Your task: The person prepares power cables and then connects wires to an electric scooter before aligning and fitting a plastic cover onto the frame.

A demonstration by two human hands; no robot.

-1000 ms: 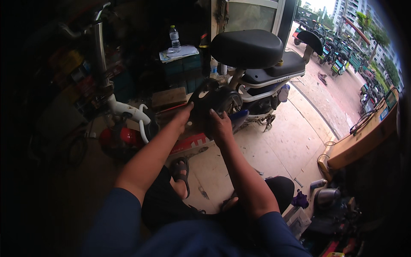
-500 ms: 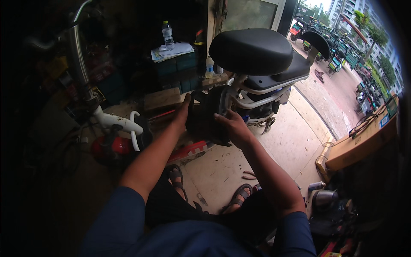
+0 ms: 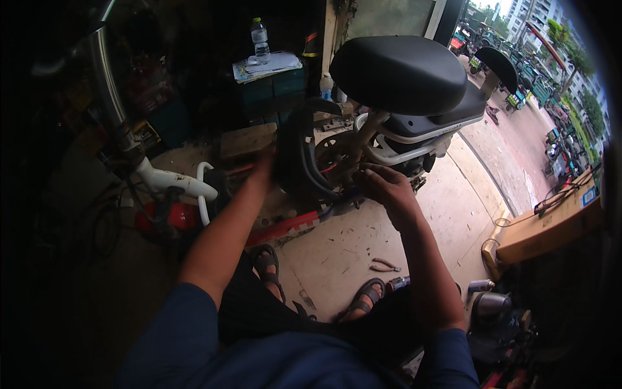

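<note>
Black cover: one, curved, tilted, above the tiled floor, lower than the left edge of the black seat
Left hand: at the cover's left edge; fingers dark and blurred, so whether they grip it you cannot tell
Right hand: just right of the cover, fingers bent together; too dim for you to tell if anything is pinched
White tube: one, just beyond your right hand
Pliers: one pair, on the floor, just ahead of your right sandal
Handling, by judgement: bear the cover's weight at its left edge, turn it gently, and spare its rim from the tube; should it catch, ease back, never force
</note>
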